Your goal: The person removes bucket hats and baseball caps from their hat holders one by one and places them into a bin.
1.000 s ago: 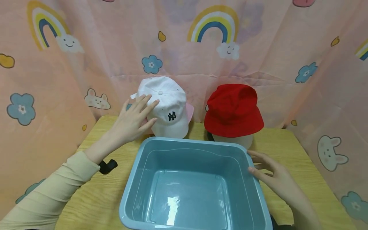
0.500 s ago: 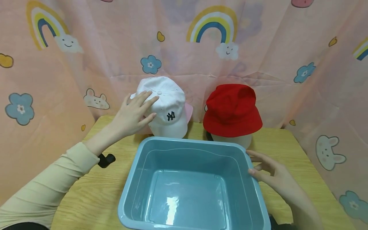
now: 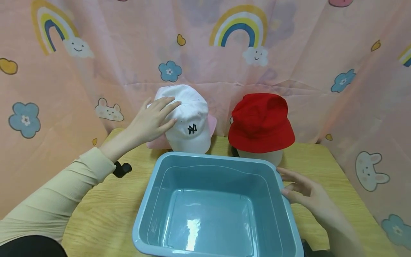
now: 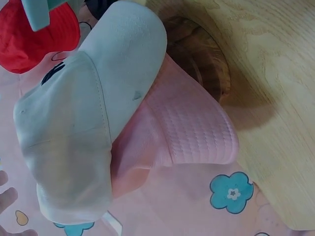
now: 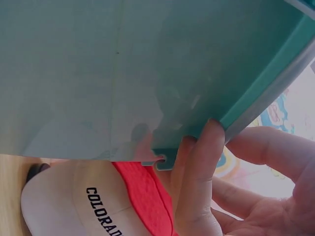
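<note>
A white baseball cap [image 3: 196, 109] with a dark NY logo sits over a pink stitched-brim hat [image 4: 197, 128] at the back of the table. My left hand [image 3: 152, 119] is at the cap's left side, fingers spread; whether they touch it I cannot tell. My right hand [image 3: 311, 200] pinches the right rim of a blue plastic basin [image 3: 218, 157], with fingers against the outer wall in the right wrist view. Behind the basin, a red bucket hat [image 3: 261, 123] covers a pale cap [image 5: 74, 196] with dark lettering.
Under the white cap and pink hat, part of a round brown wooden stand [image 4: 216, 64] shows. The wooden table [image 3: 106, 210] meets a pink patterned curtain [image 3: 144, 43] at its back and sides. A black shape [image 3: 33, 246] enters at lower left.
My left hand has moved slightly up and inward along the white cap's side. The right hand stays at the basin's rim. More of the black shape shows at lower left.
</note>
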The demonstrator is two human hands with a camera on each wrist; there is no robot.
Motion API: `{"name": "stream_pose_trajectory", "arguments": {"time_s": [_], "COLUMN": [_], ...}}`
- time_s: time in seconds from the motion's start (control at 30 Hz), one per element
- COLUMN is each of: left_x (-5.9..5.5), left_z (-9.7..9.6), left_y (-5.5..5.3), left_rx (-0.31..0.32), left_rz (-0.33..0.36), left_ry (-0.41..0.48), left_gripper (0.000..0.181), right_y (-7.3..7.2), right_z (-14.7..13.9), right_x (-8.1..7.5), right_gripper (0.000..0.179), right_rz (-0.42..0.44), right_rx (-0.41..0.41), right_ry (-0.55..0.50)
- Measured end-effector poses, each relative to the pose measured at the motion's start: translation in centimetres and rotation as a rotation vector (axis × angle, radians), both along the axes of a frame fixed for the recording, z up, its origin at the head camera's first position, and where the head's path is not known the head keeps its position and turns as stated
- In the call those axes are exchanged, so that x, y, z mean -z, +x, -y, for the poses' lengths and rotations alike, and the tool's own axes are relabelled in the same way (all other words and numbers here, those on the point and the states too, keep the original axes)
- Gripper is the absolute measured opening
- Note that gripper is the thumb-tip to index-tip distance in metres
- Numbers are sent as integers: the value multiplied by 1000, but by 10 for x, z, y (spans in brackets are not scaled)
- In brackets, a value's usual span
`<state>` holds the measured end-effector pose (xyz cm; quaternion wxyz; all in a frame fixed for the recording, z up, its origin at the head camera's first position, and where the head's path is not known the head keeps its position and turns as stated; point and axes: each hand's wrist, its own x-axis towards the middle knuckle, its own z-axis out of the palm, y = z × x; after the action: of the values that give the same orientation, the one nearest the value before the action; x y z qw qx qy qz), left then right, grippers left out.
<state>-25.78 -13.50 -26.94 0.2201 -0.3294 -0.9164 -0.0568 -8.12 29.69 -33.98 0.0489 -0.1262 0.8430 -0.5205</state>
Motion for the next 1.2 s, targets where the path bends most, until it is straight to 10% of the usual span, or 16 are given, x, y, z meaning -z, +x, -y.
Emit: {"name": "stream_pose_trajectory", "arguments": {"time_s": [1.2], "left_x": [-18], "left_z": [-22], "left_y": [-42], "left_rx": [41], "left_rz": [103], "left_ry": [20], "left_gripper": [42], "right_y": [-1], "right_z": [-3], "right_x": [1], "right_gripper": [53], "right_rz": [-31], "right_rx": [-45], "right_ry": [-45]}}
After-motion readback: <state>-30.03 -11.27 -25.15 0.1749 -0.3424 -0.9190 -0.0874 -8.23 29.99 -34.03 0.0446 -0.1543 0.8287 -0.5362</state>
